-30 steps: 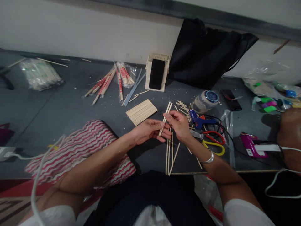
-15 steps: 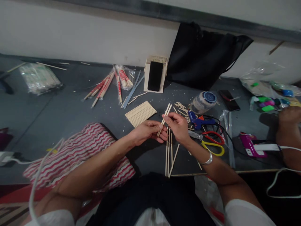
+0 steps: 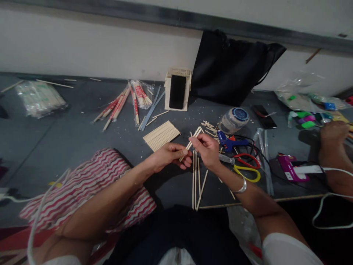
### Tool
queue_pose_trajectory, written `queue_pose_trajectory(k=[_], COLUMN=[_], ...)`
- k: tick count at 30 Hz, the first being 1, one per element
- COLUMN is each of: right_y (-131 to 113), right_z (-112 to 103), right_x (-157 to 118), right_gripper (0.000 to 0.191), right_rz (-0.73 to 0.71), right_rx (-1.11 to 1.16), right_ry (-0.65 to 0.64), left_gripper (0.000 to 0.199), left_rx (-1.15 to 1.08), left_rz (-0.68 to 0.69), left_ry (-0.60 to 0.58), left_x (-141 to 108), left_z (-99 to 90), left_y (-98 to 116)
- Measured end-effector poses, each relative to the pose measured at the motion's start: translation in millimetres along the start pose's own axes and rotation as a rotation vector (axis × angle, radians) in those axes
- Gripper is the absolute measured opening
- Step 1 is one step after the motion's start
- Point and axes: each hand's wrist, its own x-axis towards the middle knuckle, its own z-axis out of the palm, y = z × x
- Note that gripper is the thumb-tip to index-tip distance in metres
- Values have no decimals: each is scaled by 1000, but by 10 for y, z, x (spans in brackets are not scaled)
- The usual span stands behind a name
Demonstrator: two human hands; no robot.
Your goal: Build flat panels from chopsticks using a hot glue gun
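Over the head feed I had two wooden sticks (image 3: pixel 189 145) pinched in both hands — the left hand (image 3: pixel 168 156) gripping them lower down, the right hand (image 3: pixel 207 150) higher up. A flat panel of sticks (image 3: pixel 161 135) lay just beyond the left hand, a blue glue gun (image 3: pixel 231 142) to the right of the right hand — and loose sticks (image 3: pixel 193 180) on that hand's near side

Held sticks (image 3: pixel 197 132): partly covered by fingers of left hand (image 3: pixel 168 156) and right hand (image 3: pixel 207 150). Scissors (image 3: pixel 235 168), right of grip: blade tips hidden behind right hand. Limb (image 3: pixel 335 158), far right: cut off by edge. Packet (image 3: pixel 41 98), far left: print too blurred to read.
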Motion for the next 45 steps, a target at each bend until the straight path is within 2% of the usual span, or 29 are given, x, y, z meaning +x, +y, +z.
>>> queue_pose_trajectory(k=[7,12,16,24,29,36,40,45], right_y=[15,9,-11,27,50,54,60,92], right_z=[11,24,25,23,27,4,7,6], right_x=[-5,5,10,82,120,143,151,151], right_gripper=[40,37,36,38,40,37,39,39], right_rz=[29,52,46,137,202,222,217,204], right_rx=[72,141,171,308,376,387,387,346], right_ry=[-30,-68,-20,90,134,142,150,139], left_gripper=[38,38,36,32,28,31,33,32], left_rx=[154,236,257,292,294,119,196,310], left_rz=[33,1,14,15,39,50,85,164], left_ry=[17,15,40,116,136,115,126,240], left_x=[-15,-29,-62,-126,-155,-151,-140,-114], left_z=[-59,-85,-140,-280,-296,-311,-261,-195], left_y=[76,132,220,405,432,439,410,346])
